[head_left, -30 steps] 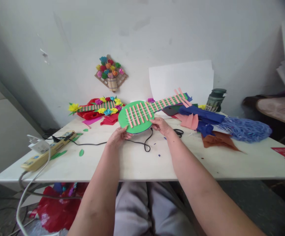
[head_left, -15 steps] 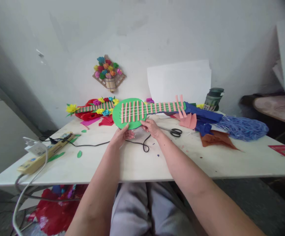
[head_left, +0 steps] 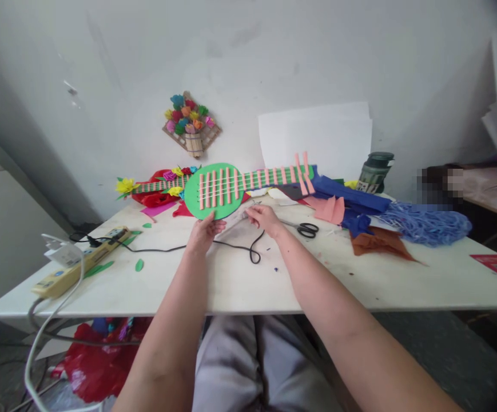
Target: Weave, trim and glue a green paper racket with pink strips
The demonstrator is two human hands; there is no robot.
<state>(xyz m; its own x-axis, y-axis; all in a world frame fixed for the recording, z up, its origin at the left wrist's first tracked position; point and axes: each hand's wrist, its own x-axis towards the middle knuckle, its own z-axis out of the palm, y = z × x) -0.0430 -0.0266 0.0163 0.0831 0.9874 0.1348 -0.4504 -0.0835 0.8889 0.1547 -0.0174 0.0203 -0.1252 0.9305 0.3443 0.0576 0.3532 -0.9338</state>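
Note:
A green craft pipa (head_left: 214, 193) with pink fret strips, white strings and pink pegs is held up over the table, its neck pointing right. My left hand (head_left: 206, 232) grips the lower edge of its round body, the thumb on the front face. My right hand (head_left: 265, 221) is just right of the body and apart from it, with thumb and fingers pinched together. Whatever may be between those fingertips is too small to make out. Black-handled scissors (head_left: 307, 230) lie beside my right hand. A second, flower-decorated craft pipa (head_left: 158, 186) lies behind, partly hidden.
On the left are a power strip (head_left: 80, 269) and a white charger (head_left: 62, 252); a black cable (head_left: 231, 246) crosses the table. Blue paper (head_left: 346, 196), brown paper (head_left: 377, 243), blue shredded strands (head_left: 428, 223) and a dark green jar (head_left: 374, 171) are on the right.
The green pipa has shifted left and slightly up with my left hand. My right hand has let go of its lower edge and is now separate from it.

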